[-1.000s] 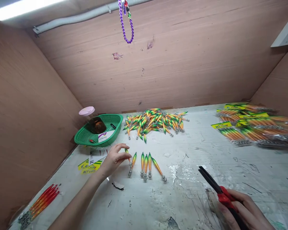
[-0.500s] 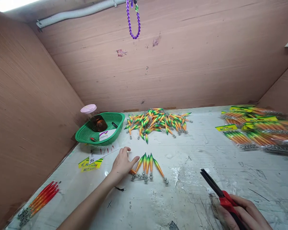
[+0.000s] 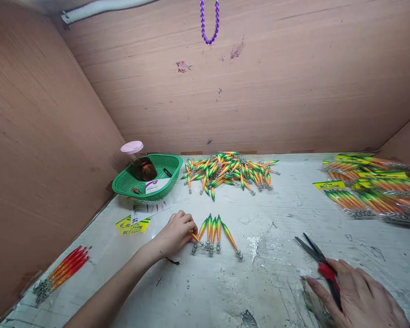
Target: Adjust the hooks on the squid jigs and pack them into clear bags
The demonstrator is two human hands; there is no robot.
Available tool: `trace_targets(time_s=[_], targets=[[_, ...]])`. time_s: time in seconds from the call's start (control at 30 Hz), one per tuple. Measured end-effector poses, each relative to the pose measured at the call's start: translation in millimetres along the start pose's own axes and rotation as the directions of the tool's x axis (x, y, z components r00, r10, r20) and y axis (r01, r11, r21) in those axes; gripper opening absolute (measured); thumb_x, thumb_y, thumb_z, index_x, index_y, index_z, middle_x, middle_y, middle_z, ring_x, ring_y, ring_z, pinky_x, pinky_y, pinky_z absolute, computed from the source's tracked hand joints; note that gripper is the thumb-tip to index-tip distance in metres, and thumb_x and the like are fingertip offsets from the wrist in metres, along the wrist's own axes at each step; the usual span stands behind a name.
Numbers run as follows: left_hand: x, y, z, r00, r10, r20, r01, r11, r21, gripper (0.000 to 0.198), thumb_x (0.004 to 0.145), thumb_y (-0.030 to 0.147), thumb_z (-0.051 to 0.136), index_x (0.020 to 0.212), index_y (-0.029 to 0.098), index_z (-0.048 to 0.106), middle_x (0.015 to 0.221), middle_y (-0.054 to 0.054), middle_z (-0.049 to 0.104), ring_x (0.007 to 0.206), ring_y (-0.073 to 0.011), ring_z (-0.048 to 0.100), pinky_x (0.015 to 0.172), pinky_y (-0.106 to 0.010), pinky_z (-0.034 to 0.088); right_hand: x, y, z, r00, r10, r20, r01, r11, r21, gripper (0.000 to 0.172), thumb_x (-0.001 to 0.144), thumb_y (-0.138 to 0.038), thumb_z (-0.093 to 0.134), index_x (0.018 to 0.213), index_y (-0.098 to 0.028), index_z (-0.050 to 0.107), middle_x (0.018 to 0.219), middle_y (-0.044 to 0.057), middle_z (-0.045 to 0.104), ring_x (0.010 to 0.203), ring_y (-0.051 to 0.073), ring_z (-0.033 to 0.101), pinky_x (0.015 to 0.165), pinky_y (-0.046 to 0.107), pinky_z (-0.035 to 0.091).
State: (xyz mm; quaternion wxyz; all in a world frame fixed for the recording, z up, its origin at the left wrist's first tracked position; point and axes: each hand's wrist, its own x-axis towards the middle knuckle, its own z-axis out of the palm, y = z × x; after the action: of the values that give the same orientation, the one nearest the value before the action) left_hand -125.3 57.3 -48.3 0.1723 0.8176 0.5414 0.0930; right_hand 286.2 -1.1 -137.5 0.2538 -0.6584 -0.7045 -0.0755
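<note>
My left hand (image 3: 178,233) is closed around an orange squid jig (image 3: 193,236), most of which the fingers hide. Just right of it, several green-and-orange squid jigs (image 3: 213,230) lie in a loose fan, hooks toward me; the rightmost one (image 3: 231,239) is set a little apart. At the lower right, my right hand (image 3: 362,291) rests palm down with thumb and fingers spread. Under its fingertips lie red-handled scissors (image 3: 326,272), blades slightly parted and pointing away to the left.
A heap of squid jigs (image 3: 225,173) lies at the back. The green basket (image 3: 172,166) holds a lidded jar (image 3: 146,169). Yellow header cards (image 3: 134,226) lie below it, red jigs (image 3: 66,269) at left. Packaged jigs (image 3: 379,198) are stacked right. Purple beads (image 3: 209,41) hang above.
My left hand has closed on the jig at the left of the fan. The right hand has loosened from the scissors, which now lie on the table with their blades parted.
</note>
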Motion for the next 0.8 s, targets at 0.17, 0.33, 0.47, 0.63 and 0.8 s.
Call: trace_targets(time_s=[0.17,0.33,0.47,0.63,0.8], targets=[[6,-1,-4.6,0.994,0.063,-0.085,-0.067,0.997,-0.048,0.02,0.085,0.009,0.052,0.08,0.023,0.066,0.098,-0.006,0.066,0.1,-0.0221,0.051,0.091,-0.038,0.039,29,-41,-13,0.996,-0.072,0.046,0.072,0.997,0.0,0.054,0.084,-0.065,0.037,0.103,-0.024,0.065,0.11,0.014,0.063,0.101,0.035,0.055,0.083,0.052,0.043],[2,-9,-5.7,0.99,-0.051,-0.13,0.031,0.988,-0.152,0.026,0.079,0.004,0.047,0.083,0.022,0.065,0.103,-0.005,0.067,0.1,-0.0185,0.057,0.087,-0.032,0.043,75,-111,-21,0.785,-0.213,0.582,0.014,0.945,0.327,0.034,0.092,-0.043,0.039,0.083,-0.02,0.062,0.082,0.007,0.065,0.075,0.02,0.058,0.069,0.032,0.043],[4,-14,3.8,0.931,-0.323,-0.17,0.277,0.929,-0.247,0.016,0.086,0.028,0.047,0.086,0.018,0.06,0.076,-0.004,0.064,0.068,-0.0175,0.06,0.063,-0.028,0.045,104,-153,-2,0.681,-0.159,0.715,-0.041,0.966,0.254,0.023,0.089,-0.029,0.051,0.071,-0.017,0.059,0.067,0.003,0.064,0.063,0.016,0.057,0.057,0.027,0.038],[13,-14,6.4,0.888,-0.444,-0.118,0.393,0.868,-0.304,0.021,0.071,0.022,0.064,0.09,0.02,0.056,0.07,0.003,0.062,0.064,-0.0158,0.06,0.059,-0.025,0.039,123,-172,22,0.604,-0.095,0.792,-0.064,0.984,0.167,0.028,0.092,-0.039,0.056,0.079,-0.014,0.062,0.074,-0.001,0.063,0.067,0.011,0.06,0.065,0.028,0.05],[18,-16,6.5,0.865,-0.499,-0.056,0.456,0.827,-0.33,0.021,0.072,0.026,0.064,0.088,0.02,0.053,0.063,0.004,0.059,0.065,-0.0182,0.06,0.059,-0.026,0.037,127,-177,29,0.544,-0.06,0.837,-0.113,0.983,0.143,0.027,0.094,-0.039,0.054,0.095,-0.014,0.064,0.09,0.002,0.067,0.076,0.012,0.064,0.071,0.03,0.054]])
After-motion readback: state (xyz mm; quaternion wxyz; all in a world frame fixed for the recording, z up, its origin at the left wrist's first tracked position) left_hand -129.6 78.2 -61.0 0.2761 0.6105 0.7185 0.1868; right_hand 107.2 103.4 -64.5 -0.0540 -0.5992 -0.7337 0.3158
